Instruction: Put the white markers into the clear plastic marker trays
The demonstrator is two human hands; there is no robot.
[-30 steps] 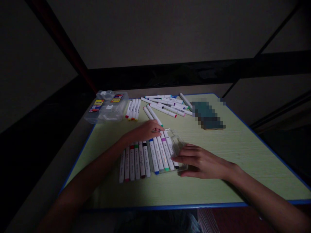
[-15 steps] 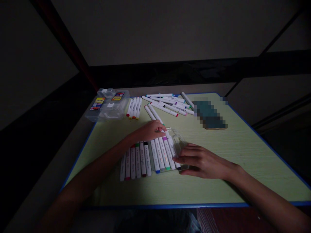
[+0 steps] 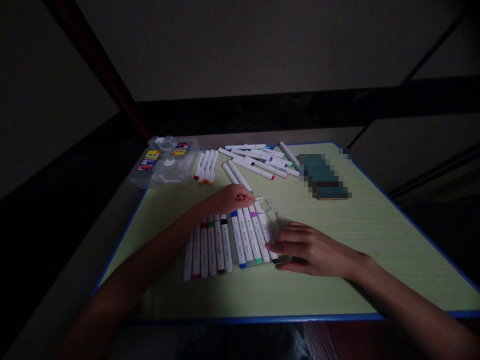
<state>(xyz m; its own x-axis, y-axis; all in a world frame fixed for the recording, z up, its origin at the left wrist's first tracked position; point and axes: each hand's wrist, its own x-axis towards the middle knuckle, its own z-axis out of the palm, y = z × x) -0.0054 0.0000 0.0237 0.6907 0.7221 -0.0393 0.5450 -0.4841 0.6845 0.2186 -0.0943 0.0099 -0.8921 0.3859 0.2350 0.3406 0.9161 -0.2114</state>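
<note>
My left hand is closed, its fingers curled over the upper ends of a row of white markers. What its fingertips hold, if anything, is hidden. Those markers lie side by side in a clear plastic case, their end caps blue, green, purple and black. At the case's lower right side, my right hand grips the edge, fingertips next to the black-ended marker. Another row of white markers lies just to the left, partly under my left forearm. Two more markers lie slanted beyond my left hand.
A clear case with labels stands at the back left of the table. Beside it are several red- and yellow-tipped markers. A loose pile of markers lies at the back, with a pixelated phone-like slab to its right.
My left hand has shifted slightly up and left, uncovering the blue band of one marker in the case. The right hand stays at the case's edge.
</note>
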